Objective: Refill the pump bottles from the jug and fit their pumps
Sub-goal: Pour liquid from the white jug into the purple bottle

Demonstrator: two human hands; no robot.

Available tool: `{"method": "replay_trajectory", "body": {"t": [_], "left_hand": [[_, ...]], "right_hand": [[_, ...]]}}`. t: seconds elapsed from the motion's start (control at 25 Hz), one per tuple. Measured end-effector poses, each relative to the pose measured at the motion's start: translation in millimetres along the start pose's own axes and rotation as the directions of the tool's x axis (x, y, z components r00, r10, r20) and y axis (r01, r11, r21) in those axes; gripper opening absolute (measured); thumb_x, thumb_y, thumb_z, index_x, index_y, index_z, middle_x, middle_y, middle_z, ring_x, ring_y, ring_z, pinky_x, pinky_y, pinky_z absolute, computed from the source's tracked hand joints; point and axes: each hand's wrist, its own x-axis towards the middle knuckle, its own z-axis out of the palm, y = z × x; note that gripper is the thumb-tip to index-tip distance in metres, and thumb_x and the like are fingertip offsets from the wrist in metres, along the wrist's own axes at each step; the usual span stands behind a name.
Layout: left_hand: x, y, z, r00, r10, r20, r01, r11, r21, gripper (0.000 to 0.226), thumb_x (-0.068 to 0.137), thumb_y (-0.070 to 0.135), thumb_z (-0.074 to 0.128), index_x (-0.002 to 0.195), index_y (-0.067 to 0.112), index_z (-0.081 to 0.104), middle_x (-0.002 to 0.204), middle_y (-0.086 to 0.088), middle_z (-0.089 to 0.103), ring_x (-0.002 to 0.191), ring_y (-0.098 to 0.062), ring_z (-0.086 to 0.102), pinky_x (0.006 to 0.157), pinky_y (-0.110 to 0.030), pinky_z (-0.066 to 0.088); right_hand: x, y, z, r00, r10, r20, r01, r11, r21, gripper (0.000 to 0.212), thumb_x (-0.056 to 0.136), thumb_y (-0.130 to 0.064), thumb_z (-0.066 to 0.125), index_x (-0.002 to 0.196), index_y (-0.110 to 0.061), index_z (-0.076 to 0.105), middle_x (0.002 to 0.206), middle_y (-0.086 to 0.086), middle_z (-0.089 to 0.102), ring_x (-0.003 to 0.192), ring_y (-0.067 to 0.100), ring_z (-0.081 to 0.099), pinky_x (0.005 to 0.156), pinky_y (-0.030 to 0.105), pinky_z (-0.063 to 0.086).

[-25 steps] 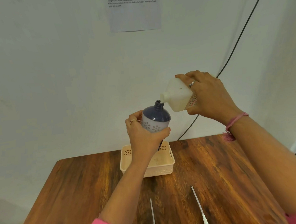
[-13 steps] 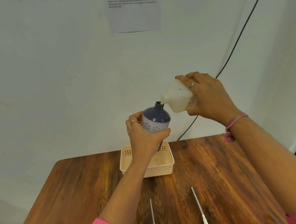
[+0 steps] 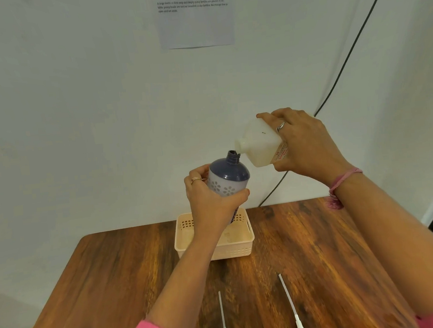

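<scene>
Above the beige basket point(image 3: 241, 250) on the wooden table point(image 3: 115, 279), I see my left hand point(image 3: 208, 199) wrapped around the blue pump bottle point(image 3: 228, 176), its open neck tilted toward the right. My right hand point(image 3: 303, 145) grips the white jug point(image 3: 258, 144), tipped so its spout sits just at the bottle's mouth. Two white pumps, one point(image 3: 223, 319) left and one point(image 3: 293, 310) right, lie on the table near my sleeves, well apart from the bottle.
</scene>
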Motion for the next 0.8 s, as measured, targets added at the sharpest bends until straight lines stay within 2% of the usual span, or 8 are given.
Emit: {"method": "replay_trajectory", "body": {"t": [0.2,0.4,0.52,0.8], "left_hand": [[-1,0,0,1.0,-0.009,0.0,0.009,1.0,0.006,0.084,0.051,0.019,0.092,0.117,0.026,0.039,0.12,0.0,0.043,0.112,-0.02,0.052,0.081,-0.03,0.056],[-2,0,0,1.0,-0.013,0.006,0.013,1.0,-0.01,0.085,0.05,0.021,0.091,0.117,0.026,0.039,0.119,0.001,0.042,0.111,-0.019,0.051,0.077,-0.023,0.054],[-5,1,1,1.0,-0.018,0.008,0.019,1.0,-0.015,0.085,0.049,0.024,0.09,0.117,0.028,0.039,0.119,0.002,0.042,0.112,-0.019,0.051,0.081,-0.028,0.056],[-11,3,5,0.998,-0.054,0.022,0.054,0.998,-0.022,0.085,0.051,0.021,0.092,0.116,0.03,0.038,0.12,0.001,0.044,0.109,-0.018,0.053,0.08,-0.03,0.058]], "right_hand": [[-1,0,0,1.0,0.007,0.014,-0.007,1.0,-0.003,0.098,0.06,-0.023,0.084,0.145,-0.022,0.035,0.136,0.008,0.048,0.119,0.029,0.047,0.096,0.045,0.04],[-3,1,0,1.0,0.008,0.006,-0.008,1.0,0.009,0.098,0.058,-0.023,0.084,0.144,-0.021,0.036,0.134,0.009,0.049,0.117,0.03,0.048,0.094,0.044,0.041],[-5,4,3,1.0,0.013,0.007,-0.013,1.0,0.015,0.099,0.058,-0.024,0.084,0.144,-0.021,0.036,0.134,0.008,0.049,0.116,0.029,0.048,0.093,0.043,0.041],[-14,10,10,0.998,0.049,0.025,-0.051,0.995,0.087,0.1,0.057,-0.026,0.083,0.144,-0.023,0.034,0.134,0.006,0.048,0.117,0.027,0.046,0.092,0.041,0.042]]}}
